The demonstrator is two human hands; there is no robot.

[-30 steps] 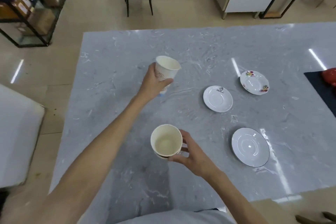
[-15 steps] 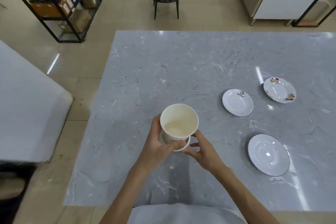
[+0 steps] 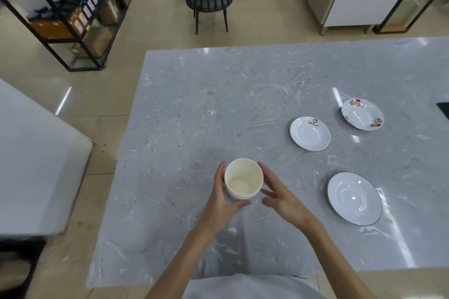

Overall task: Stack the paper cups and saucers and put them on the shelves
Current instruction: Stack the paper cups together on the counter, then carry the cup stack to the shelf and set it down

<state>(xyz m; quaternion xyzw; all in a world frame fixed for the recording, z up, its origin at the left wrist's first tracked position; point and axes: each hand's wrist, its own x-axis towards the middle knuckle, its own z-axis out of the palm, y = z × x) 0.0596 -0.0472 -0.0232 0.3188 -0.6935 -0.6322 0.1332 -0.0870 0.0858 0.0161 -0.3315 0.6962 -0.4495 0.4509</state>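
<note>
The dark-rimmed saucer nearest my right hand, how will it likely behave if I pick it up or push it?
The dark-rimmed saucer looks glazed and glossy, so probably stiff, breakable and slippery. Lying flat on the polished table, it would likely slide rather than tip. Its shallow rim probably needs fingertips underneath.

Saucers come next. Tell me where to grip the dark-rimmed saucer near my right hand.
Take the dark-rimmed saucer by its near-left rim, coming from the left where the right hand is open. It lies flat on the table, so slide fingertips under the raised edge, thumb on top.
</note>
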